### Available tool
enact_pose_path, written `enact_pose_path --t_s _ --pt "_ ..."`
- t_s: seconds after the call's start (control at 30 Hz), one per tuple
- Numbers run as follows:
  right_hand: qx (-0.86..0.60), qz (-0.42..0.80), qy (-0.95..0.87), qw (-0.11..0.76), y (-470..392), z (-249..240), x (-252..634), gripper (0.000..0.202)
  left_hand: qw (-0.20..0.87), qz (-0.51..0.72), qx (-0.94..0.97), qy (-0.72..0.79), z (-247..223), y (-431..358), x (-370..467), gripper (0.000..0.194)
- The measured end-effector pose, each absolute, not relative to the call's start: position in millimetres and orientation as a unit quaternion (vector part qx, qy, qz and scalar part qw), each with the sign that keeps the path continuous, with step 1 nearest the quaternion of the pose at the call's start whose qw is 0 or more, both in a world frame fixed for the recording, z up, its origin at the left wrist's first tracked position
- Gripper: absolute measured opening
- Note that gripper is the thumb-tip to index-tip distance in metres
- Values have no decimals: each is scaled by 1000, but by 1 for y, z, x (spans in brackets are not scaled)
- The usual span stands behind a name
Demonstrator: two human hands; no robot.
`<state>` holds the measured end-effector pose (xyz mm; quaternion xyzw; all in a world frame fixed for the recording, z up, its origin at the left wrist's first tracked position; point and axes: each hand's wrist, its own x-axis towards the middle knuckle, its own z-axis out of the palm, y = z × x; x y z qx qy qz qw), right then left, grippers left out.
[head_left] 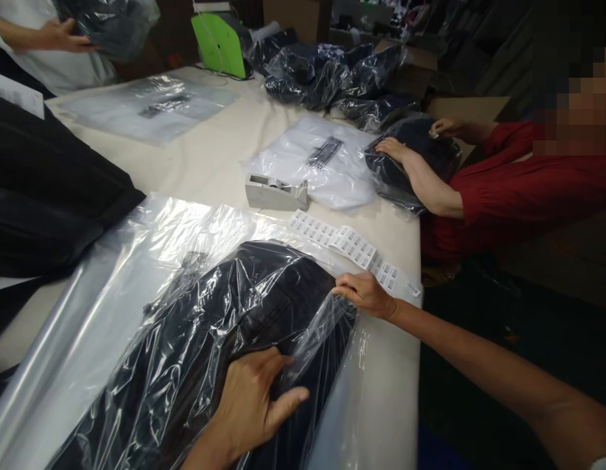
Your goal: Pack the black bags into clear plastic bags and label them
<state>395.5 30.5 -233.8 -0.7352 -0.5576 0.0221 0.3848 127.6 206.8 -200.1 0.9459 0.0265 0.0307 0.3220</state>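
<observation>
A dark garment (pixel 264 287) lies on the table inside a clear plastic bag (pixel 185 352). My left hand (pixel 254 391) rests on the bagged garment near the bottom, thumb spread away from the fingers. Some of its fingertips are hidden at the plastic. My right hand (pixel 364 294) is closed on the bag's right edge, pinching the plastic beside the garment's upper right side. A strip of barcode labels (pixel 354 247) lies just beyond my right hand. Under the bagged garment, more flat clear bags (pixel 97 300) spread to the left.
A grey tape dispenser (pixel 276 193) stands mid-table. Beyond it lie a stack of white plastic bags (pixel 303 147) and bagged dark garments (pixel 313 68). A co-worker in red sleeves (pixel 499 189) handles a bagged garment at right. Another person's hand (pixel 63 36) holds a bundle at upper left. Black cloth (pixel 43 183) lies left.
</observation>
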Motion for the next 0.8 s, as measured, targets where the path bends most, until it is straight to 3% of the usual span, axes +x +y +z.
enact_pose_path --t_s 0.13,0.3,0.5,0.67,0.8 --pt "-760 13 -531 374 36 -227 389 29 285 -44 957 15 -204 198 127 34" --pt "-825 29 -428 367 44 -218 376 30 353 -25 934 52 -214 196 124 19" --pt "-843 52 -393 364 49 -209 378 57 157 180 971 -6 -225 201 132 47" --pt "-840 93 -393 361 52 -206 391 78 11 176 972 -158 -228 204 152 65" --pt "-840 124 -375 373 55 -208 398 92 4 156 975 -159 -238 205 164 63"
